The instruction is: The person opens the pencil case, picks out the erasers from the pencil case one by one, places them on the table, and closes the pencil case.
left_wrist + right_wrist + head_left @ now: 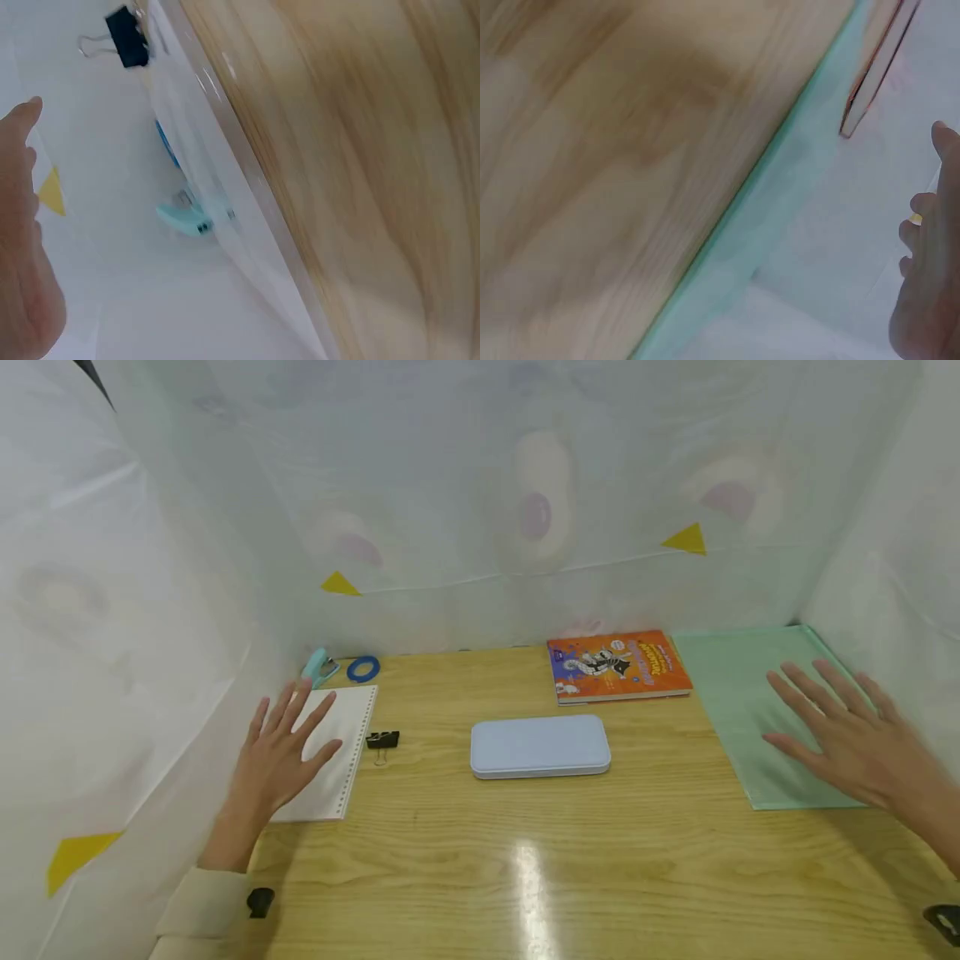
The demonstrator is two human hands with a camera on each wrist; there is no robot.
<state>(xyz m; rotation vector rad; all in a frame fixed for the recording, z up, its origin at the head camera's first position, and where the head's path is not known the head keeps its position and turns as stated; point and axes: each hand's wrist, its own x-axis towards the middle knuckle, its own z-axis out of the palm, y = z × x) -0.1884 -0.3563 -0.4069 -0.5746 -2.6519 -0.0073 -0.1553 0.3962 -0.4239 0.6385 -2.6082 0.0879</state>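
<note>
My left hand [276, 756] is spread above a white spiral-hole notebook [330, 781] on the left, holding nothing. Over the translucent green folder [780, 760] on the right, my right hand [862, 739] also has its fingers spread and grips nothing. A pale blue flat case [540, 747] lies in the middle of the table. Beside the notebook sits a black binder clip [383, 740]. A light teal stapler-like tool [318, 667] and a blue tape ring [363, 669] lie behind the notebook. An orange illustrated book [619, 667] rests behind the case, next to the folder.
The wooden table [450, 877] is bounded by whitish translucent sheeting [450, 485] at the back and both sides. Yellow tape pieces [686, 540] mark the sheeting. Light glares off the table's front middle.
</note>
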